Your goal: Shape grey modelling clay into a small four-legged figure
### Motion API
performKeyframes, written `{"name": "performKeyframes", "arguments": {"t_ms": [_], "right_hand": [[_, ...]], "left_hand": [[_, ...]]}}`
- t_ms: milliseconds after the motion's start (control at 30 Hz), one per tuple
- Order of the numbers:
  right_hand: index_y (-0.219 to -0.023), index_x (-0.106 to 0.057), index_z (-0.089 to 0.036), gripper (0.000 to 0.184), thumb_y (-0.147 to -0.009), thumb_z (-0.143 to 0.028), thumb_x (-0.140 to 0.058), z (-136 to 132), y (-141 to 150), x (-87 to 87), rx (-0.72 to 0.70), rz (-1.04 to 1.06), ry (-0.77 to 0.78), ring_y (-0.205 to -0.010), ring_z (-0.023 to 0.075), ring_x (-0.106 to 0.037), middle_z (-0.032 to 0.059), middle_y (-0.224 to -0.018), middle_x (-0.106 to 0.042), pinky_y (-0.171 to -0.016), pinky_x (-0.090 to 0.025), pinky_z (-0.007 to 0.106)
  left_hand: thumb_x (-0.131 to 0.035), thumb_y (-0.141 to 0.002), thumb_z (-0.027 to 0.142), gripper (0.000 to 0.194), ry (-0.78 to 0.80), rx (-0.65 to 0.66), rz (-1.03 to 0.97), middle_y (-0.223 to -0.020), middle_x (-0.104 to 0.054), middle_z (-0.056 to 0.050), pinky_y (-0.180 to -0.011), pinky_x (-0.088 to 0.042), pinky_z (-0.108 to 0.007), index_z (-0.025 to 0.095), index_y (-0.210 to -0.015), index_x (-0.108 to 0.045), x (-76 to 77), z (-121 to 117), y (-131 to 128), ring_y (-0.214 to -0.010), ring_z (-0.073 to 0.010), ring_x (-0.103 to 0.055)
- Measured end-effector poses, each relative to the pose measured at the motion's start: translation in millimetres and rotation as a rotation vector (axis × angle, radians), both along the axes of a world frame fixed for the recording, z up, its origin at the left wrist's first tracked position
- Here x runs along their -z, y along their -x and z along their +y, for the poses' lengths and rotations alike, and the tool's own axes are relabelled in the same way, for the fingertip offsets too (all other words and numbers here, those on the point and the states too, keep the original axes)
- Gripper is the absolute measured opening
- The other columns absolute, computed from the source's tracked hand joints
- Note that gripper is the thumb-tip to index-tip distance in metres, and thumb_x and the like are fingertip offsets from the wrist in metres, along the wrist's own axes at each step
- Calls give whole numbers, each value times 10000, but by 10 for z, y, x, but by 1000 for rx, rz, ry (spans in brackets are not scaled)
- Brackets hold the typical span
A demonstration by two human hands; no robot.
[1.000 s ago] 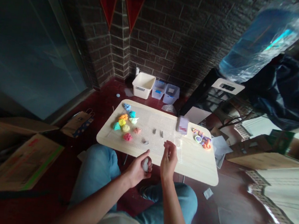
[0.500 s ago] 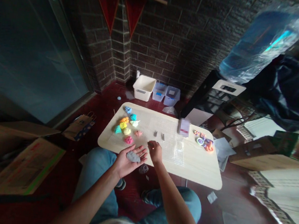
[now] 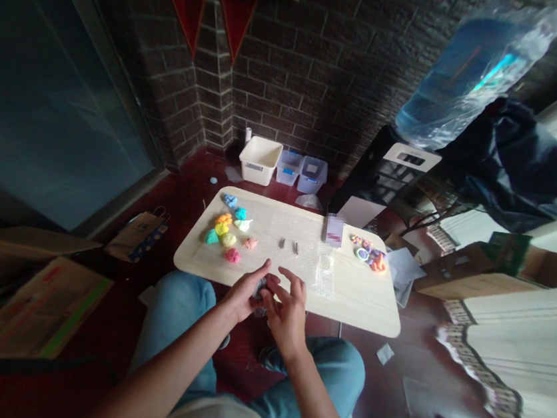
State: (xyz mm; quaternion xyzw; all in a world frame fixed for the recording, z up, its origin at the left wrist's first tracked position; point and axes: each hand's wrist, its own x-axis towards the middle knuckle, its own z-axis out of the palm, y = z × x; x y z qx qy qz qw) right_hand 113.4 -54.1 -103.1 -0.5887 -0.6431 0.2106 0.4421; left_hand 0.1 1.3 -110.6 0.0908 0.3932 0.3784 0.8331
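Brick wall (image 3: pixel 296 93) backs the tabletop (image 3: pixel 362 306), and by its near edge my half-curled left hand (image 3: pixel 243 295) cups a grey lump (image 3: pixel 259 288), likely light and soft, best pinched gently at its sides, my right hand (image 3: pixel 290 309) loosely bent over it, grip unclear.

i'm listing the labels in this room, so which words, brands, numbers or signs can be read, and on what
No text can be read here.
Red print on the cardboard box at left: too blurred.
Marks on the pale purple pack on the table: pixelated.
Any print on the water dispenser: too small.
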Motion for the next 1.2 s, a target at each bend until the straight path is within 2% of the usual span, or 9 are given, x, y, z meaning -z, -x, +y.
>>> {"name": "performKeyframes", "arguments": {"t_ms": [167, 300, 467, 533, 600, 733, 833, 967, 1200], "right_hand": [[-970, -716, -205, 280, -934, -405, -522, -100, -98, -209, 224, 401, 21, -1064, 238, -608, 87, -1077, -687, -958, -461, 422], [-927, -695, -174, 386, -956, -461, -439, -73, -86, -289, 286, 496, 77, -952, 229, -652, 81, -950, -727, -908, -484, 401], [-1249, -602, -204, 398, -978, -405, -391, 72, 27, -159, 110, 277, -22, -1284, 247, -519, 107, -1341, -606, -1089, -377, 481], [-1344, -534, -220, 429, -974, -385, -394, 136, 47, -95, 63, 118, -89, -1435, 260, -335, 96, -1507, -448, -1161, -253, 550], [-1285, -585, -219, 397, -956, -382, -435, 178, 55, -67, 76, 111, -120, -1461, 270, -284, 96, -1510, -444, -1179, -188, 577], [-994, -680, -221, 230, -872, -398, -598, 205, 69, -141, 119, 456, -80, -1176, 253, -597, 88, -1137, -698, -1070, -400, 489], [-1033, -608, -240, 255, -867, -434, -603, 249, 39, -257, 212, 793, -16, -800, 160, -678, 28, -963, -703, -732, -553, 327], [-760, -567, -212, 431, -847, -630, -512, 332, -120, -408, 219, 1217, 133, -456, 100, -541, -26, -605, -605, -390, -400, 201], [-486, -313, -246, 576, -827, -693, -439, 307, -345, -580, 157, 1267, 181, -275, 75, -226, -98, -352, -282, -253, -191, 188]], "left_hand": [[-657, -808, 532, 573, -53, -61, 44, -336, -312, 72, -314, -78, -170, 173, -449, -391, -75, 75, -72, -273, -27, -235], [-642, -813, 547, 621, -67, -59, 28, -318, -242, 80, -316, -54, -194, 199, -435, -292, -146, 55, -136, -264, -38, -192], [-567, -827, 639, 552, -110, -96, -31, -415, -448, 41, -404, -333, -191, 184, -526, -484, -295, -71, -265, -377, -73, -430], [-478, -860, 670, 529, -131, -67, -147, -659, -658, -29, -636, -492, -253, 181, -767, -655, -386, -127, -295, -634, -146, -634], [-408, -889, 671, 571, -131, -26, -285, -965, -717, -85, -877, -487, -337, 196, -1060, -672, -474, -174, -301, -928, -215, -673], [-397, -913, 632, 551, -53, -2, -375, -1104, -689, -91, -968, -448, -359, 215, -1193, -623, -569, -228, -268, -1055, -238, -641], [-462, -935, 531, 359, -46, -77, -382, -982, -693, -24, -879, -480, -289, 267, -1107, -633, -563, -245, -247, -932, -168, -661], [-503, -956, 385, 229, -112, -133, -321, -1022, -686, -24, -843, -471, -247, 265, -1122, -606, -506, -292, -260, -895, -122, -656], [-508, -951, 378, 278, -91, -40, -175, -993, -704, -97, -845, -470, -272, 145, -1021, -644, -368, -435, -313, -908, -163, -661]]}}
